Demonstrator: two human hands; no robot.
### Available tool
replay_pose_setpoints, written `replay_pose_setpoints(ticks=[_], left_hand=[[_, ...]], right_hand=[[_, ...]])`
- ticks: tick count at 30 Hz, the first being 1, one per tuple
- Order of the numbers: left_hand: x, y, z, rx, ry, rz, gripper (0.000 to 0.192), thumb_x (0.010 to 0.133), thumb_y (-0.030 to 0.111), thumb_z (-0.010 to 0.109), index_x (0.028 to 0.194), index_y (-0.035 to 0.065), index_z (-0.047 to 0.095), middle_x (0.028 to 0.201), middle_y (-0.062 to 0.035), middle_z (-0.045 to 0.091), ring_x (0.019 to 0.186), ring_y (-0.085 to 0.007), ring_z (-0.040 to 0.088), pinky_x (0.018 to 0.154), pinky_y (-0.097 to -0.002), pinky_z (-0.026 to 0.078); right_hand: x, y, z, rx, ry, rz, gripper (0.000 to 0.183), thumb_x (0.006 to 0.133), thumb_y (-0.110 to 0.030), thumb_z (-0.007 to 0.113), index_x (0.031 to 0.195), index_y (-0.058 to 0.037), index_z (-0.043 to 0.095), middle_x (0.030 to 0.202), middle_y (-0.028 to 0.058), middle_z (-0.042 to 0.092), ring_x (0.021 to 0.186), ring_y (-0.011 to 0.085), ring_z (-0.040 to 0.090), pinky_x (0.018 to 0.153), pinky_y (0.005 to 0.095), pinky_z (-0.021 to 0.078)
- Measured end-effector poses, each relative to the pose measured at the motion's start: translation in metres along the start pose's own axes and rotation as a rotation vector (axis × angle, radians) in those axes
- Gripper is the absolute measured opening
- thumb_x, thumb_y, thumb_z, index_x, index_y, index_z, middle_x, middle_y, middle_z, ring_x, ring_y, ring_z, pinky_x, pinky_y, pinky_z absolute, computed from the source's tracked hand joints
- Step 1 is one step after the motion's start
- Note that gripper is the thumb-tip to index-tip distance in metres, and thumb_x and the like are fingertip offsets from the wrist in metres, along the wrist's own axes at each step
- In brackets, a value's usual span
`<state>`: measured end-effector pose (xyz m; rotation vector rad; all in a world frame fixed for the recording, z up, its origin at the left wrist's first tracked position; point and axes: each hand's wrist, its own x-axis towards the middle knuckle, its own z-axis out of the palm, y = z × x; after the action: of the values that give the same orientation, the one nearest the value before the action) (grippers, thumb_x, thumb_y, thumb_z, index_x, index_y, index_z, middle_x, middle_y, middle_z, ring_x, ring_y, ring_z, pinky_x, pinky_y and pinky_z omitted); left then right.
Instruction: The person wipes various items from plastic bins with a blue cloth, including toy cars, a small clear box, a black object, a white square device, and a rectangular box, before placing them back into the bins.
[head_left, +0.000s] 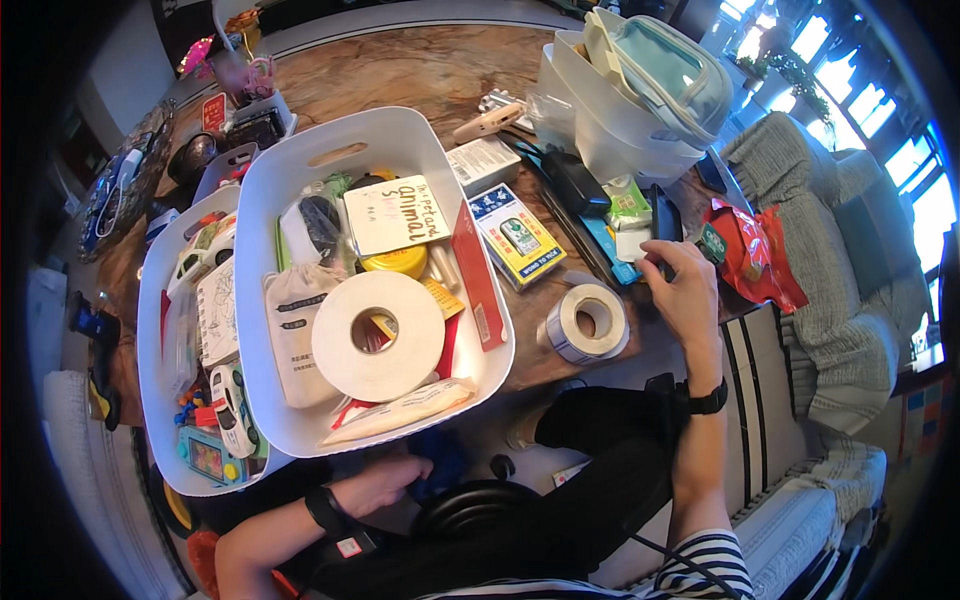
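My right hand (681, 289) reaches over the right part of the table. Its thumb and index finger are at the edge of a small white square item (632, 244), and I cannot tell whether they grip it. Right beside the fingers lie a black phone-like slab (665, 217) and a green-and-white packet (628, 201). Below the table edge, my left hand (390, 480) hangs near the white plastic bin (292, 435), with its fingers curled and partly hidden. In that bin, a large white paper roll (412, 337) lies on a drawstring cloth pouch (296, 375) and other items.
A second bin (154, 420) holds toy cars and a handheld game. Nearer the middle are a label roll (559, 330), a blue-and-yellow box (517, 236) and a black case (574, 184). Stacked white bins (600, 112) stand behind. A red wrapper (757, 255) lies at right.
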<state>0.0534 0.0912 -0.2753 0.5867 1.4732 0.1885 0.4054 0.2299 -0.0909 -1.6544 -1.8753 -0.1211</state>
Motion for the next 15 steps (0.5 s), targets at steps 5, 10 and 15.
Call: replay_pose_setpoints(ticks=[5,10,15], left_hand=[[-0.027,0.024,0.005,-0.181,-0.145,0.025,0.017,0.063,0.002,0.053,0.08,0.0019,0.054,0.068,-0.0035,0.049,0.059,-0.0129,0.048,0.049,-0.025,0.038],[-0.028,0.033,0.002,-0.001,-0.154,0.031,0.023,0.063,0.005,0.053,0.086,0.0042,0.053,0.067,-0.002,0.048,0.055,-0.0105,0.043,0.044,-0.0221,0.031],[-0.036,0.035,-0.001,0.011,-0.112,0.019,0.02,0.064,0.009,0.055,0.084,0.0056,0.053,0.064,-0.0006,0.047,0.046,-0.0083,0.038,0.036,-0.0215,0.022]], right_hand=[[0.008,-0.008,0.006,-0.041,0.022,-0.205,0.018,0.061,-0.006,0.069,0.078,-0.0044,0.065,0.081,0.0068,0.062,0.084,0.025,0.053,0.076,0.0342,0.0414],[0.025,-0.002,0.007,-0.018,-0.271,-0.241,0.029,0.055,-0.013,0.075,0.08,-0.0039,0.065,0.08,0.0085,0.061,0.088,0.0252,0.052,0.08,0.0343,0.0395],[0.022,-0.001,0.01,-0.079,-0.32,-0.315,0.029,0.058,-0.016,0.074,0.081,-0.0012,0.064,0.087,0.0092,0.06,0.093,0.0257,0.051,0.082,0.034,0.0395]])
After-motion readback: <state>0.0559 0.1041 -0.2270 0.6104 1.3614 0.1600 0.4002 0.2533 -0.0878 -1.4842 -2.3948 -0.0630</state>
